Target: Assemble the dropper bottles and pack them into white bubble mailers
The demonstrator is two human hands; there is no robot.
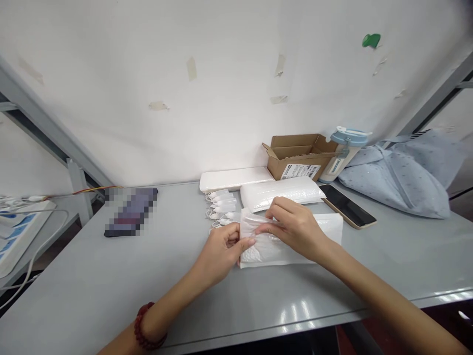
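A white padded bubble mailer [273,252] lies on the grey table in front of me. My left hand [225,249] pinches its left end between thumb and fingers. Over the same end, my right hand [295,224] grips the upper layer of the mailer with its thumb and fingers closed. Right behind it rests a second, plump white bubble mailer [281,192]. Several small white bottle-like pieces with cord loops [223,201] lie in a row behind my left hand, the nearest partly covered by the mailer. Whether anything is inside the held mailer is hidden.
A long white box [236,178] and an open cardboard box [299,158] stand against the wall. A blue-lidded bottle [342,155], a phone [347,206] and a light blue cloth bag [399,180] are at right. A blurred dark item [131,213] lies left, near a power strip [24,236].
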